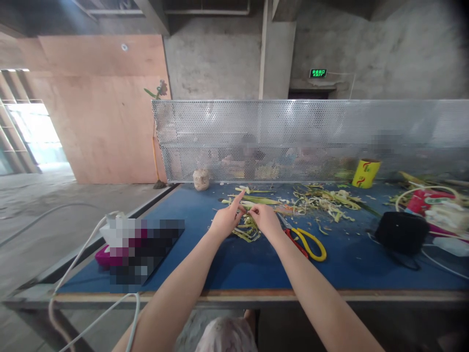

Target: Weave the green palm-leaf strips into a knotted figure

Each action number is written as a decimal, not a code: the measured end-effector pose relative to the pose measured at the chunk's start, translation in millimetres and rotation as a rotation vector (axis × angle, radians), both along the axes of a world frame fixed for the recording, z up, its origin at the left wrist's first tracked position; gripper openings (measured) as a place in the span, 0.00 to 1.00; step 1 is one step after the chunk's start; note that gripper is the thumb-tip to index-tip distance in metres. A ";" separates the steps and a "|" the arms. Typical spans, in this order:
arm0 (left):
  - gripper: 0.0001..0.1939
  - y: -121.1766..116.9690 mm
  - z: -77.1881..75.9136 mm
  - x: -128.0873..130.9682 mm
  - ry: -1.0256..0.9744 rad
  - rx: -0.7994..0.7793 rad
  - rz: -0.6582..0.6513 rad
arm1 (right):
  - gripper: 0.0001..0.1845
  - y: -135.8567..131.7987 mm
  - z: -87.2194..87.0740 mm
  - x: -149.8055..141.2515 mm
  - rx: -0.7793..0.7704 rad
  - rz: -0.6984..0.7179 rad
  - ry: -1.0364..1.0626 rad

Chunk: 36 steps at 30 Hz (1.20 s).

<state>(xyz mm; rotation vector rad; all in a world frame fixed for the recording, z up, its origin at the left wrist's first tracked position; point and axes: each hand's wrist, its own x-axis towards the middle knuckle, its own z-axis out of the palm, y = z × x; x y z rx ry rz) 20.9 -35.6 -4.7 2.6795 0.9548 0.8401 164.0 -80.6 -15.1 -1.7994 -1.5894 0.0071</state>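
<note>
My left hand (227, 219) is over the middle of the blue table, its index finger stretched forward and its other fingers bent towards the thumb. Close beside it, my right hand (266, 220) has thumb and fingers pinched together. Whatever lies between the fingertips is too small to make out. Under and around both hands are loose green and pale plant strips (249, 231). Longer leaf pieces (262, 200) lie just beyond the fingers. Scissors (309, 244) with a yellow and a red handle rest right of my right hand, their blades partly hidden by it.
More shredded plant strips (326, 199) cover the back right. A yellow roll (366, 173) and a whitish roll (201, 180) stand by the perforated metal screen (220, 122). A black box-like object (402, 232) lies right; a white cable (78, 254) runs over the left edge.
</note>
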 end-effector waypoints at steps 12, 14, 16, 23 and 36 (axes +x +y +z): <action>0.26 -3.9 -3.1 2.6 0.083 0.134 0.017 | 0.08 2.1 -1.0 -1.6 0.004 0.010 0.014; 0.27 -4.6 -3.0 2.9 0.106 0.145 0.008 | 0.08 1.1 -0.6 -2.5 -0.001 0.011 0.009; 0.28 -5.2 -2.7 3.3 0.129 0.153 -0.002 | 0.08 0.2 -0.2 -3.2 -0.009 0.009 0.004; 0.27 -5.3 -5.0 7.6 0.167 0.168 0.000 | 0.09 -1.3 3.0 -5.3 -0.041 -0.003 -0.016; 0.22 -1.3 -12.3 15.9 0.058 0.084 -0.097 | 0.08 -0.3 7.5 -3.2 -0.119 0.001 -0.036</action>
